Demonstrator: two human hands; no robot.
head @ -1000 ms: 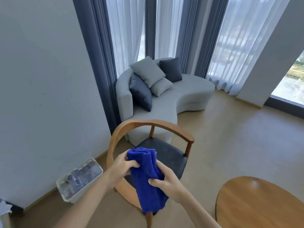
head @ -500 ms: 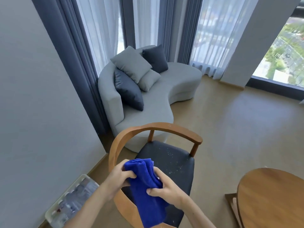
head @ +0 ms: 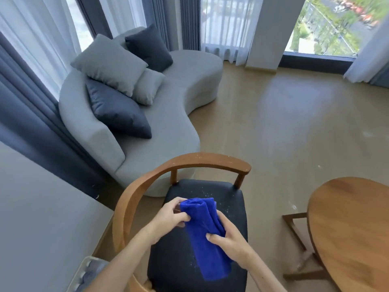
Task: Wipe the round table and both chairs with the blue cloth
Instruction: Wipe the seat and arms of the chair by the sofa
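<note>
Blue cloth [head: 207,237] hangs bunched and roughly folded between both hands at lower centre of the frame, held in the air directly over the dark seat [head: 223,199] of the wooden armchair [head: 147,182]. A second ago the cloth and hands sat against the chair's near edge with the seat mostly beyond them; now the seat fills the space beneath them and the chair's curved back sweeps across mid-frame, so the person has closed in and is looking more steeply down. The round counter [head: 353,224], formerly a sliver at lower right, now shows a broad curve of its top at the right edge. I judge this as the last refolding of the cloth before the first chair is wiped: pale specks are scattered over the seat and along the back rail, and nothing suggests they have been touched yet.

The left hand [head: 170,216] reaches in from lower left, its fingers curled and pinching the upper folds of the cloth near its top edge. The right hand [head: 229,239] comes from lower right, thumb across the front and fingers wrapped behind the cloth's middle, gripping it while the loose tail drops below. Neither hand touches the chair.
</note>
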